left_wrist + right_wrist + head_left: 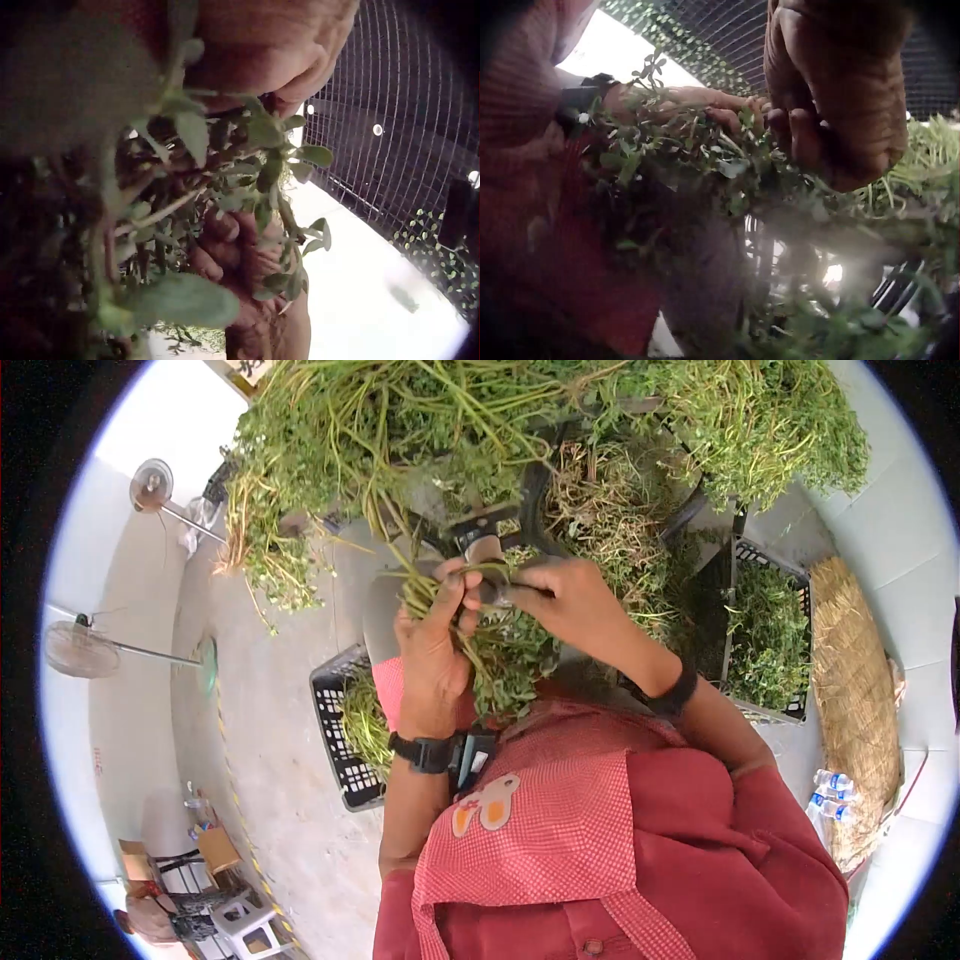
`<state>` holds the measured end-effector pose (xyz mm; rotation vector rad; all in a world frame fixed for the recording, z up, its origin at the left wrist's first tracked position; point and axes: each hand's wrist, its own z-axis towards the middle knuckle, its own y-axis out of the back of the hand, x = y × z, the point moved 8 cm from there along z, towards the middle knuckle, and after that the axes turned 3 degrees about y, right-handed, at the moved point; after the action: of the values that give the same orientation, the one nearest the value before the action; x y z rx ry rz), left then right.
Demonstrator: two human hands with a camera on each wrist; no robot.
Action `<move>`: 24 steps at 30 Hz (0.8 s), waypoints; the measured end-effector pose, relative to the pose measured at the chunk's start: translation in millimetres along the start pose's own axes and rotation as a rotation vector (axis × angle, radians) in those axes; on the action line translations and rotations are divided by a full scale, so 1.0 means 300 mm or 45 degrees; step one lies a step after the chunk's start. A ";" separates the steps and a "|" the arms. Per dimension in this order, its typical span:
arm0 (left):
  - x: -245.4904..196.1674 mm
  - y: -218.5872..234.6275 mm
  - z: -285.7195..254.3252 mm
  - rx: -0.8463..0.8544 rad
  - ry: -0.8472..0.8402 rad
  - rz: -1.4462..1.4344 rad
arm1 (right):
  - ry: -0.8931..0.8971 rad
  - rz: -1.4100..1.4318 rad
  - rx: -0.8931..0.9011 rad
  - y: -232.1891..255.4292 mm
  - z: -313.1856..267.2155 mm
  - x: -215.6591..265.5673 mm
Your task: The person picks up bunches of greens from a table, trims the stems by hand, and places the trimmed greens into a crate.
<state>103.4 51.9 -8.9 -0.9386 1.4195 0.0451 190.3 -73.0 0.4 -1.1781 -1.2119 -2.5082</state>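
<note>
A bunch of green leafy stems point(500, 645) hangs in front of the person's chest. My left hand point(435, 650) grips the bunch from the left, fingers curled round its stems near the top. My right hand point(560, 595) pinches the top of the same bunch from the right, fingers curled. In the left wrist view the leaves point(217, 187) fill the frame with the right hand point(240, 255) behind them. In the right wrist view the right hand point(840, 112) sits above the leaves point(697, 161), and the left hand point(705, 101) holds them further back.
A big heap of green stems point(500, 420) lies ahead on a raised surface. A black crate point(345, 730) with greens stands lower left, another crate point(770, 630) with greens on the right, beside a straw bundle point(855, 690). Two fans point(85, 650) stand at the left.
</note>
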 end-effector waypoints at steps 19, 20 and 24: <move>-0.006 0.060 0.033 0.027 -0.027 0.009 | -0.593 1.450 0.175 0.121 -0.061 -0.136; -0.005 0.058 0.029 0.018 -0.021 0.009 | -0.638 1.374 0.301 0.060 -0.072 -0.145; 0.012 0.048 0.034 0.067 0.010 -0.018 | -0.103 0.605 0.191 -0.003 -0.023 -0.099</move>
<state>104.6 65.3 -20.8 -0.9061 1.4145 -0.0061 206.3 -83.7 -23.4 -1.3500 -0.9717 -2.0073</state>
